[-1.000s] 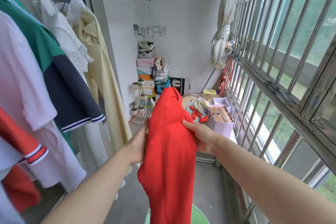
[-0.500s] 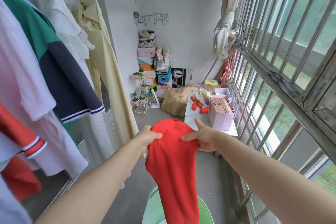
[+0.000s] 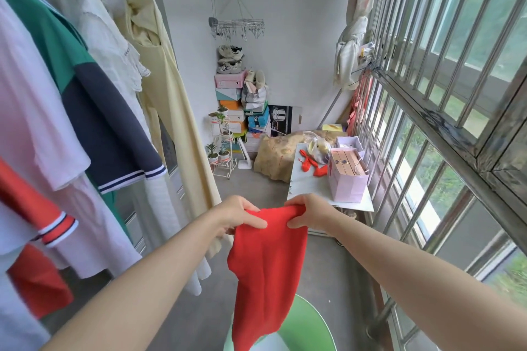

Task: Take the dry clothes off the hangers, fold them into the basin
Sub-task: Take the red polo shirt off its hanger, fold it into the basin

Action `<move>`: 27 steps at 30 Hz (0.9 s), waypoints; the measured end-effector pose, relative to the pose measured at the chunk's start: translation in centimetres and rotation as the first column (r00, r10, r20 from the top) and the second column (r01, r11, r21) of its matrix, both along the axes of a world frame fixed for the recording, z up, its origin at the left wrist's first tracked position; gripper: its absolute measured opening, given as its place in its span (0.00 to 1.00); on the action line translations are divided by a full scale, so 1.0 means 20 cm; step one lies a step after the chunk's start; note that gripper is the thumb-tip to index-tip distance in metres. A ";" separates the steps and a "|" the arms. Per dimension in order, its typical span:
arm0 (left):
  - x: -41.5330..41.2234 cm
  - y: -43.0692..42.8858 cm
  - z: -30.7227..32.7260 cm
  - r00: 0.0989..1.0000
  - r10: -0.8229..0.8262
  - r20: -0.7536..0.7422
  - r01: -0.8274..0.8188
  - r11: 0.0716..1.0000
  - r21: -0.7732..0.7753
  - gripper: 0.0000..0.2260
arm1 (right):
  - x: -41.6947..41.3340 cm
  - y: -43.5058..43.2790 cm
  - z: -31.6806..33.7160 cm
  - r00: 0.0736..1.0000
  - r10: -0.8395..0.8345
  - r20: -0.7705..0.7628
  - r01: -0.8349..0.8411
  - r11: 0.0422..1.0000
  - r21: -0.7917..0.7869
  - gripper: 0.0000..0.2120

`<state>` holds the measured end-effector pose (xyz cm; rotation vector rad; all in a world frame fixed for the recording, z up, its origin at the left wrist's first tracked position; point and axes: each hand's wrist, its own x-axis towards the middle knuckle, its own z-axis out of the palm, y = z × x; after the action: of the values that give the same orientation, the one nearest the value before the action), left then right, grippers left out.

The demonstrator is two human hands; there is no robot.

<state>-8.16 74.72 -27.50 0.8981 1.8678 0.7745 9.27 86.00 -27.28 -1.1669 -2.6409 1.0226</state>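
A red garment [image 3: 266, 271] hangs folded lengthwise in front of me, its lower end dangling over a green basin [image 3: 310, 328] on the floor. My left hand [image 3: 238, 215] pinches its top left corner and my right hand [image 3: 309, 214] grips its top right corner. Along the left, several clothes still hang on hangers: a pale yellow dress [image 3: 168, 111], a white lace top [image 3: 105, 37], a green and navy shirt [image 3: 94, 100] and a pink shirt [image 3: 37, 134].
A barred window [image 3: 445, 94] runs along the right. A low white table [image 3: 316, 188] ahead carries a lilac paper bag [image 3: 346, 179]. Stacked shoe boxes [image 3: 231, 105], a small plant stand [image 3: 222, 148] and a bundle stand at the far wall.
Both hands have lowered the red garment from chest height toward the basin, and they now hold its top edge by the corners. More of the basin shows below.
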 end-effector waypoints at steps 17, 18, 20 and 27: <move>-0.07 -0.01 0.03 0.898 -0.184 -0.399 0.240 0.966 0.094 0.11 | 0.02 0.03 0.01 0.995 0.086 0.045 -0.094 0.975 0.200 0.08; -0.08 -0.03 0.05 0.937 -0.174 -0.304 0.224 0.965 0.139 0.09 | 0.05 0.05 0.00 0.996 0.059 -0.063 -0.056 0.998 0.036 0.07; -0.09 -0.06 0.08 0.988 -0.141 -0.062 0.151 0.967 0.207 0.04 | 0.10 0.05 0.00 0.935 -0.067 -0.349 -0.093 0.902 -0.422 0.08; -0.03 -0.02 0.21 0.947 -0.070 0.314 -0.049 0.933 0.357 0.07 | 0.13 -0.03 -0.01 0.849 -0.303 -0.433 -0.203 0.569 -0.797 0.27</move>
<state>-8.82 74.33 -23.30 0.9385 1.4545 1.2090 11.82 85.40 -27.45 -0.8078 -1.6218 2.3119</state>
